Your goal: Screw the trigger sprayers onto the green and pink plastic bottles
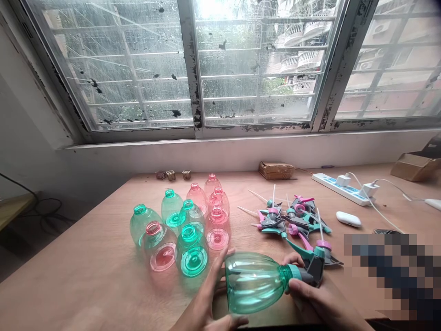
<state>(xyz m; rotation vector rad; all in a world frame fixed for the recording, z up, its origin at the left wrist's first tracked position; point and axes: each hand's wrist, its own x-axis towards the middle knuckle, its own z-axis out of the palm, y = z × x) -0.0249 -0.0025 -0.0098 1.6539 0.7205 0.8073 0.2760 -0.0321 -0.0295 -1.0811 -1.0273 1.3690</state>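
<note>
A clear green spray bottle (255, 281) lies on its side in the air at the table's near edge, its neck pointing right. Around its base end curves my left hand (210, 299), thumb and fingers on either side. My right hand (313, 294) grips the teal collar (294, 272) of a grey and teal trigger sprayer (314, 266) that sits on the bottle's neck. Just beyond lies a pile of trigger sprayers (292, 218) in grey, teal and pink, with white tubes. To the left stand several open-necked green bottles (193, 259) and pink bottles (217, 230).
At the back stand a brown cardboard box (276, 170) and small square holders (171, 175). A white power strip (341, 187) with plugged-in chargers lies right, near a white earbud case (348, 219). Another carton (416, 164) is far right. Windows rise behind the table (103, 257).
</note>
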